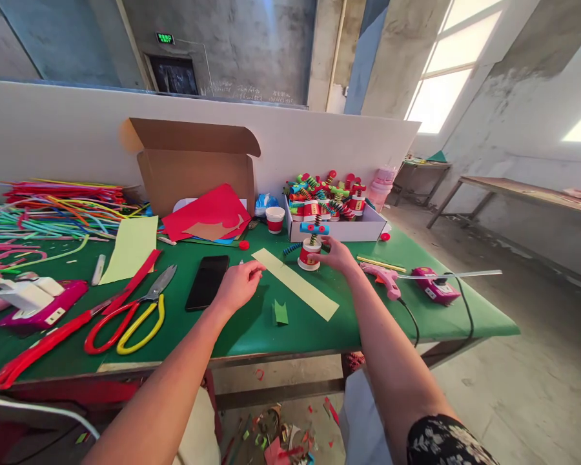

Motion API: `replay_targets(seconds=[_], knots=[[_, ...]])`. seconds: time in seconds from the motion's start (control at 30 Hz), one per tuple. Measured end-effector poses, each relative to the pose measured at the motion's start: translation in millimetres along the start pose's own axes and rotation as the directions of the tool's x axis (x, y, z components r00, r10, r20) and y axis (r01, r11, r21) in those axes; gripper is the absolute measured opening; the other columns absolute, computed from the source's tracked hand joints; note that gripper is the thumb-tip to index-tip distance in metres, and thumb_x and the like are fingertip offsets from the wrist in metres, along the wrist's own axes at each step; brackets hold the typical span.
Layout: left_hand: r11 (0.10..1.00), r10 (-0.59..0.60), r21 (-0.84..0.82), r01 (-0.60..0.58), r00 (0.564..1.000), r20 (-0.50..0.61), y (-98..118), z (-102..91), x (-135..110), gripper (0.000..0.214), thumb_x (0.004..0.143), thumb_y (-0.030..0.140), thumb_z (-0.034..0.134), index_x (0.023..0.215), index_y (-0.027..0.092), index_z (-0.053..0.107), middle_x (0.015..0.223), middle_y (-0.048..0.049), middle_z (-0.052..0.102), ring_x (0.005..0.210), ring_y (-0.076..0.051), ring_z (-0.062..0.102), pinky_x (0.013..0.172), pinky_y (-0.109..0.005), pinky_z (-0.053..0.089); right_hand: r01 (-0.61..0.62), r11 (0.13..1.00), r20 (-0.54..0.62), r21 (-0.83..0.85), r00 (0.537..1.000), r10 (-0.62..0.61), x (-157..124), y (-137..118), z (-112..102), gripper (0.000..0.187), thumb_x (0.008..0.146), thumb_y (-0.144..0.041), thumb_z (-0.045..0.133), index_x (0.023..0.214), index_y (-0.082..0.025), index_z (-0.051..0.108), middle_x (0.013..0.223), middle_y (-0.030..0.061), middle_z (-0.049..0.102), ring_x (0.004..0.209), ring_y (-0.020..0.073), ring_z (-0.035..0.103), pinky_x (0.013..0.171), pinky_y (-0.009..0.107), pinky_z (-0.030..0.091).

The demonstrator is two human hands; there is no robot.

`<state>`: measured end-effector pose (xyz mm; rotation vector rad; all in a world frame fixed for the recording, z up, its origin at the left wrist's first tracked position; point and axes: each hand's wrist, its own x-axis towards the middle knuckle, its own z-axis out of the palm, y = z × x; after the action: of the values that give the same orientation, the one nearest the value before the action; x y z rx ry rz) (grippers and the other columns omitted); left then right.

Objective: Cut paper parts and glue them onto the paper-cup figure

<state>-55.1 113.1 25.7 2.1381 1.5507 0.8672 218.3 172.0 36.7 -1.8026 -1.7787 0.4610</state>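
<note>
Your right hand [336, 255] is closed lightly on base of paper-cup figure [310, 250]. Figure stands upright on green table [252, 323], just in front of white box [348, 229] of similar figures. Hold low on cup, not on coiled spring on top. Your left hand [239, 284] rests curled at end of yellow paper strip [295, 284]; whether it pinches something, cannot tell. Pink glue gun [385, 279] lies near right wrist, so mind its cable.

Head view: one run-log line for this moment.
left hand: empty, at end of yellow strip, beside phone | right hand: holds cup figure upright | table: scissors left, glue gun right
</note>
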Motion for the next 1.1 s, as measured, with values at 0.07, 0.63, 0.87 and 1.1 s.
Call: replay_targets(seconds=[0.07, 0.63, 0.87, 1.1], knots=[[0.996, 0.086, -0.014, -0.085, 0.992, 0.089, 0, -4.5, 0, 0.032, 0.081, 0.018, 0.044, 0.097, 0.021, 0.071, 0.092, -0.0028, 0.075, 0.083, -0.019, 0.068, 0.078, -0.029, 0.051, -0.016, 0.998, -0.062, -0.065, 0.998, 0.012, -7, 0, -9, 0.08, 0.066, -0.049, 0.079, 0.134, -0.016, 0.052, 0.131, 0.0153, 0.061, 0.12, 0.0299, 0.058, 0.097, 0.041, 0.046], [0.945, 0.321, -0.078, -0.317, 0.945, 0.056, 26, 26.0, -36, 0.036, 0.074, 0.009, 0.048, 0.087, 0.027, 0.077, 0.097, -0.001, 0.074, 0.095, -0.019, 0.065, 0.089, -0.033, 0.051, -0.088, 0.738, 0.162, 0.669, 0.986, -0.029, -155, -37, 31, 0.023, 0.082, -0.042, 0.065, 0.086, -0.019, 0.064, 0.072, 0.0004, 0.066, 0.064, 0.0126, 0.062, 0.056, 0.022, 0.049], [0.932, 0.308, -0.11, -0.345, 0.915, -0.262, 46, 50.1, -72, 0.034, 0.077, 0.009, 0.046, 0.084, 0.025, 0.075, 0.092, -0.0043, 0.074, 0.089, -0.02, 0.064, 0.083, -0.036, 0.054, -0.393, 0.31, 0.459, 0.866, 0.87, -0.181, -155, -43, 38, 0.031, 0.084, -0.048, 0.064, 0.083, -0.017, 0.059, 0.062, -0.0002, 0.064, 0.049, 0.0068, 0.056, 0.047, 0.016, 0.044], [0.893, 0.233, -0.338, -0.296, 0.949, -0.213, 43, 56.1, -62, 0.027, 0.078, 0.021, 0.046, 0.083, 0.024, 0.073, 0.093, -0.0048, 0.073, 0.088, -0.02, 0.066, 0.083, -0.035, 0.054, -0.337, 0.3, 0.387, 0.892, 0.914, -0.123, -151, -32, 39, 0.027, 0.076, -0.029, 0.074, 0.091, -0.019, 0.055, 0.064, -0.0028, 0.066, 0.052, 0.0084, 0.061, 0.055, 0.02, 0.051]])
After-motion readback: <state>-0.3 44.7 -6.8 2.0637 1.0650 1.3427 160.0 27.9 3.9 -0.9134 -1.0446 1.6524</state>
